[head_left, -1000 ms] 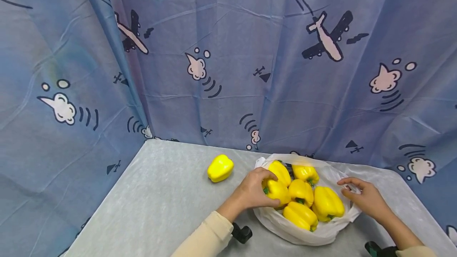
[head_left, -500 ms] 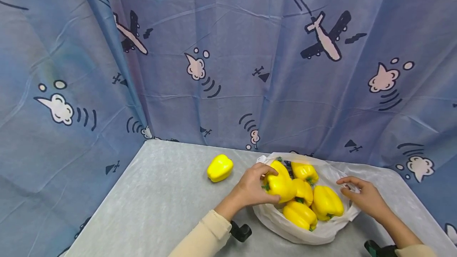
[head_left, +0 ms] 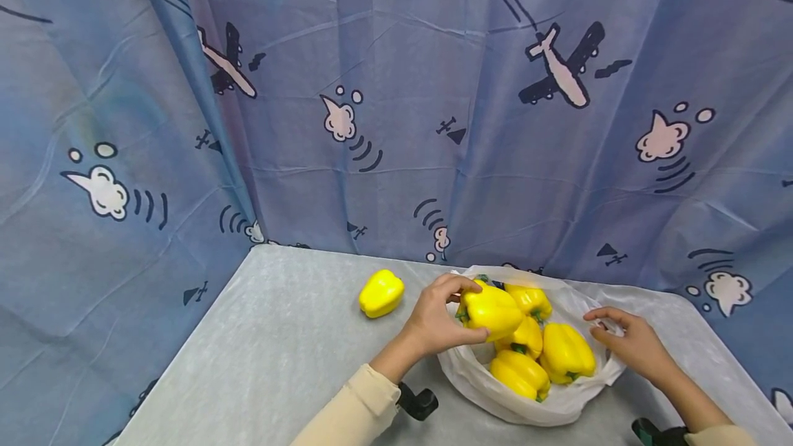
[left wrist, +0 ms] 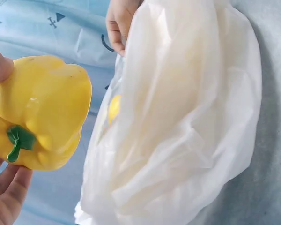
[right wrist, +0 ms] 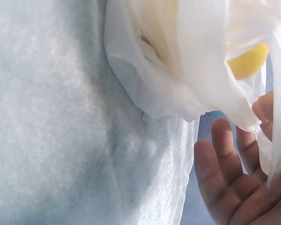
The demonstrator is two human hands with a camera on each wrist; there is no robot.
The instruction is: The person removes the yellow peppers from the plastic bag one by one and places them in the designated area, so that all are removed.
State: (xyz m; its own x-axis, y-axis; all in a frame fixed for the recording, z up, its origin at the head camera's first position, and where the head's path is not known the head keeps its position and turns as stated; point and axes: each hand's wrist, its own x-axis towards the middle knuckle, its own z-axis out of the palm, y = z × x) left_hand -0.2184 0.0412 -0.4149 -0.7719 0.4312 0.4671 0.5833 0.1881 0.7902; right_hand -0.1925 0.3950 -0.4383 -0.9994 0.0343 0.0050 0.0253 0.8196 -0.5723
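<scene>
My left hand (head_left: 430, 319) grips a yellow bell pepper (head_left: 494, 313) between thumb and fingers, above the left side of a white plastic bag (head_left: 483, 394). In the left wrist view this pepper (left wrist: 42, 108) shows its green stem, and it is apart from the bag (left wrist: 178, 122). Several more yellow peppers lie inside the open bag, among them one at the right (head_left: 566, 353) and one at the front (head_left: 519, 374). My right hand (head_left: 638, 346) pinches the bag's right rim; in the right wrist view its other fingers (right wrist: 220, 159) are spread below the plastic.
Another yellow bell pepper (head_left: 381, 293) lies alone on the grey-white covered table (head_left: 260, 349), left of the bag. A blue patterned curtain (head_left: 372, 122) hangs behind the table and along its left side.
My left hand has raised the pepper from among the others and shifted it slightly up and right, turning it. The right hand stays at the bag's rim.
</scene>
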